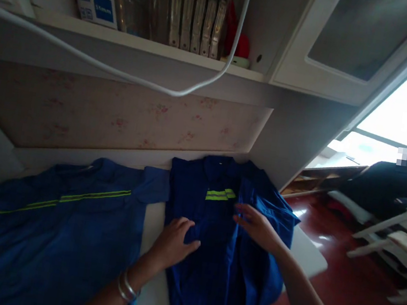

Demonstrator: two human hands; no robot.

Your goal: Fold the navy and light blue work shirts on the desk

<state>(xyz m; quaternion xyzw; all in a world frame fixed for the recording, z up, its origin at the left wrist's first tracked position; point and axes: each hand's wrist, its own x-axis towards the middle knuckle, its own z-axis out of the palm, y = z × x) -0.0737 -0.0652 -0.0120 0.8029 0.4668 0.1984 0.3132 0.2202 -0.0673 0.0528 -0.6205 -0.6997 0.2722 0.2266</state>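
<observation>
A dark blue work shirt with a short yellow-green reflective stripe lies partly folded on a white surface. My left hand rests on its left part, fingers curled and pinching the cloth; bracelets ring that wrist. My right hand lies on the shirt's middle with fingers stretched flat, just below the stripe. A second blue shirt with a long yellow-green stripe is spread out to the left.
A shelf above holds a plastic tub, clear cases and a red object. A white cable sags below it. At the right, red-brown floor, white furniture and a seated person in black by a bright window.
</observation>
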